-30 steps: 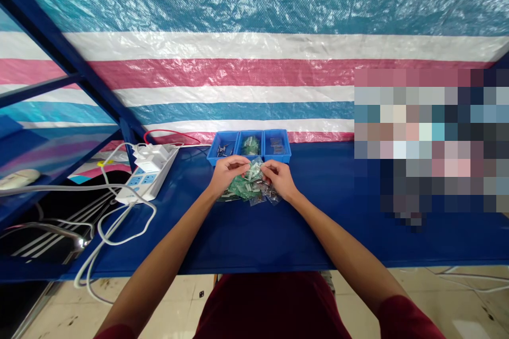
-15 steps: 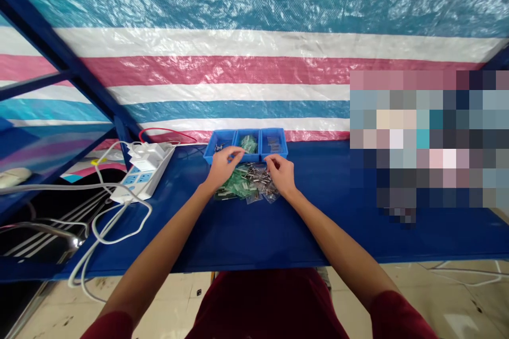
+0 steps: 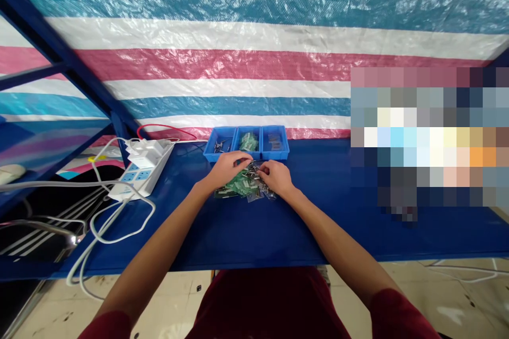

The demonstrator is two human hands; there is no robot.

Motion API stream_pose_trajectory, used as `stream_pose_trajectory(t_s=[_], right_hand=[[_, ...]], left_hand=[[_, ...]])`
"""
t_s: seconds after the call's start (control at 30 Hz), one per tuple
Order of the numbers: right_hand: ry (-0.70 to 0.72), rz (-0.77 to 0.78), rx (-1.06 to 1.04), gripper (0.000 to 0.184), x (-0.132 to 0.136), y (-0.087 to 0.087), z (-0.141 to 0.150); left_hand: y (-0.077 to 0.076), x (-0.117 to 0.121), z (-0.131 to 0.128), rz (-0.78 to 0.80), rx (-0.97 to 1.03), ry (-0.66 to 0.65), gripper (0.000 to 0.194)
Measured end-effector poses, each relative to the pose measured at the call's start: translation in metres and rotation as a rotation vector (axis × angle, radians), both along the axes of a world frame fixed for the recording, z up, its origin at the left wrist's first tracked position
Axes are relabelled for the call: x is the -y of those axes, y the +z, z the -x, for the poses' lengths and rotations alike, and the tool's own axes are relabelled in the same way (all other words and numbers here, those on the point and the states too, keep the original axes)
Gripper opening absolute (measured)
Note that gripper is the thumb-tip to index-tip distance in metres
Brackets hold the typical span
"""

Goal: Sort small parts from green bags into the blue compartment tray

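Note:
A mixed pile of green packets [image 3: 237, 186], clear packets [image 3: 256, 197] and small metal pieces [image 3: 252, 171] lies on the blue table. My left hand [image 3: 227, 168] is over the pile's upper left, its fingertips and thumb brought together. At the right edge, my right hand [image 3: 278, 177] has thumb and forefinger closed in a pinch. Whatever sits between either hand's fingertips is too small to name. Just behind stand three joined blue bins: a left bin [image 3: 210, 154] with metal pieces, a middle bin [image 3: 248, 155] with green packets, and a right bin [image 3: 280, 154] with clear packets.
A white power strip [image 3: 148, 183] with plugged-in adapters stands left on the table [image 3: 254, 238], its white cables [image 3: 119, 241] looping over the front edge. Striped sheeting [image 3: 238, 63] hangs behind. A pixelated patch covers the right side.
Both hands have come down from the bins' front edge to the pile, the left moving right and the right moving slightly left. The left bin's contents show more now.

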State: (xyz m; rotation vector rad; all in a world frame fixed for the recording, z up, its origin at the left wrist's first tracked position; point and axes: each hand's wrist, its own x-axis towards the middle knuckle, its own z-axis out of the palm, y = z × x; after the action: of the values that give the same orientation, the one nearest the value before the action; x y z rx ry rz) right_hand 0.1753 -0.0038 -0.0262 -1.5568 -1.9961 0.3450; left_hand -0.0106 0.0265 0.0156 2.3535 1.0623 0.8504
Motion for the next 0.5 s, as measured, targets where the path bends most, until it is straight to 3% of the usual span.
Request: stream_pose_trajectory(t_s=[0.23,0.4,0.5], right_hand=[[0.017,-0.064,-0.132,0.007,0.001,0.001,-0.001],[0.005,-0.14,-0.364,0.013,0.006,0.006,-0.002],[0.058,-0.069,-0.59,0.014,0.009,0.008,0.001]], left_hand=[[-0.003,0.008,0.002,-0.005,0.065,0.057,0.027],[-0.002,0.015,0.0,-0.037,0.097,0.101,0.027],[-0.003,0.016,-0.001,-0.06,0.108,0.11,0.028]])
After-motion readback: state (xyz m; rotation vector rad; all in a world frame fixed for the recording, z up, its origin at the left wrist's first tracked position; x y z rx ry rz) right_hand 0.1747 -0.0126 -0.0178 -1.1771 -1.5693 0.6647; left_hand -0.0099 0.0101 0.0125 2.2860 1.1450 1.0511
